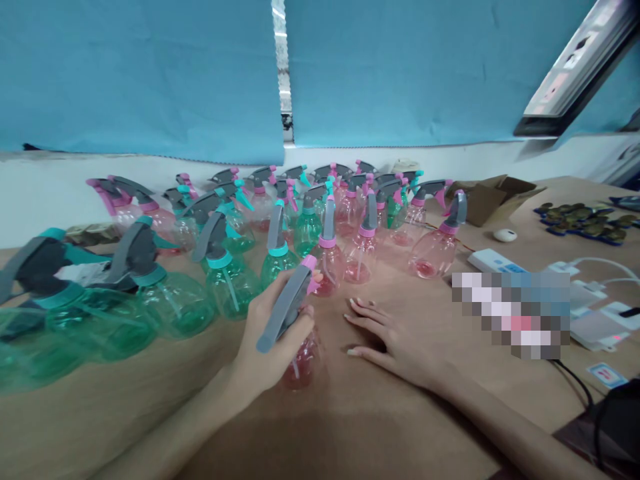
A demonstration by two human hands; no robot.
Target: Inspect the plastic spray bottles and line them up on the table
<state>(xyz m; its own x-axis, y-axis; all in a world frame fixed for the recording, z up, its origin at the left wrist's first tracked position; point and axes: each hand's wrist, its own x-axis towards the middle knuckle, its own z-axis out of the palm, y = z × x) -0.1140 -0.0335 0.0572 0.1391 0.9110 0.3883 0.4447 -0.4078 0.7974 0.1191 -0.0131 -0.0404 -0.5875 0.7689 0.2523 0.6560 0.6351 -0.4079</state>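
My left hand [265, 333] is wrapped round the neck of a pink spray bottle [301, 365] with a grey spray head and a pink nozzle. Its clear pink body shows below my fingers, over the wooden table. To the right, my right hand [395, 340] lies low over the tabletop, fingers stretched out and holding nothing. Just beyond my hands stand more pink spray bottles [358, 263]. Left of my left hand is a row of green spray bottles [233, 290] with grey heads and teal collars.
Several more spray bottles crowd the back by the wall. On the right are an open cardboard box [493, 200], a white earbud case-like object [505, 235], a power strip [495, 260], white chargers [595, 323] with cables, and a pile of brownish pieces [585, 220]. Blue sheeting [150, 80] covers the wall.
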